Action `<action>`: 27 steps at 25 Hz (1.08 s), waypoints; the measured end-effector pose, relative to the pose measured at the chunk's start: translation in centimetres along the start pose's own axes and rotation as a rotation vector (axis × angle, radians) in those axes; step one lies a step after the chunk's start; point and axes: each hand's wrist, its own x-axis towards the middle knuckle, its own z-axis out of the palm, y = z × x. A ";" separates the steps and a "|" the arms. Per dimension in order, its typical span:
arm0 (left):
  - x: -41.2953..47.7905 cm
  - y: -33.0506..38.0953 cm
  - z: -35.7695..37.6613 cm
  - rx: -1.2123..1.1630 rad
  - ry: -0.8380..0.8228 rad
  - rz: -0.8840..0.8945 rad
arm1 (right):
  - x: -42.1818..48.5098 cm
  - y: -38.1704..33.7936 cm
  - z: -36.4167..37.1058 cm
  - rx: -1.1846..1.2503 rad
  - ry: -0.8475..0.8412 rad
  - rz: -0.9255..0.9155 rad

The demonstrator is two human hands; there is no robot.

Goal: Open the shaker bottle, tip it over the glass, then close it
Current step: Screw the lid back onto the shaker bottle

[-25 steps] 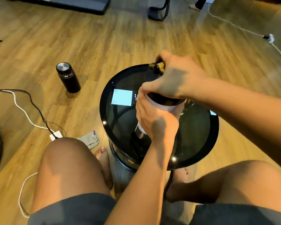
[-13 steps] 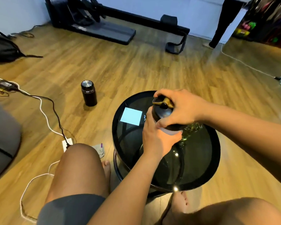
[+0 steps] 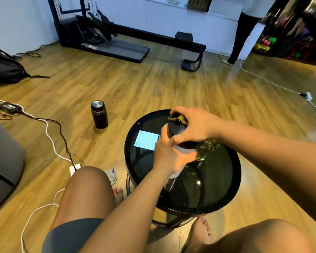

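Gripping the shaker bottle (image 3: 182,149) around its pale body, the left hand (image 3: 169,157) steadies it upright on the round glass table (image 3: 226,201). The right hand (image 3: 195,127) clamps over the black lid (image 3: 173,129) from 2 o'clock. The glass (image 3: 207,149) stands touching the bottle at 3 o'clock, partly hidden. A blue note (image 3: 146,140) lies at 9 o'clock.

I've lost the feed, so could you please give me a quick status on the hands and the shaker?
Left hand gripping shaker bottle body. Right hand clamped over black lid, lid on. Bottle upright on table. Glass close behind, nothing blocking.
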 end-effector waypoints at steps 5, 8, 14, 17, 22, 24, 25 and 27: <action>0.5 -0.2 -1.6 0.003 -0.179 0.088 | -0.5 0.8 -1.6 -0.196 -0.171 -0.223; 0.2 -0.1 -2.4 0.008 -0.286 0.104 | -1.3 0.6 -2.2 -0.216 -0.237 -0.316; 1.2 1.6 -6.8 -0.005 -0.617 0.230 | -4.3 -1.6 -5.2 -0.300 -0.298 -0.603; 2.5 1.7 -7.9 -0.124 -0.734 0.209 | -3.5 -1.7 -7.9 -0.296 -0.139 -0.739; 2.9 0.4 -5.5 -0.169 -0.462 0.146 | -0.6 1.4 -6.4 -0.108 0.007 -0.424; 2.8 0.1 -4.9 -0.139 -0.392 0.104 | -0.4 2.2 -4.2 -0.035 0.018 -0.358; 2.7 -0.3 -4.5 -0.126 -0.369 0.085 | -0.4 2.4 -3.3 -0.002 0.030 -0.335; 2.3 -0.9 -4.0 -0.111 -0.331 0.062 | -0.4 2.4 -1.8 0.032 0.039 -0.299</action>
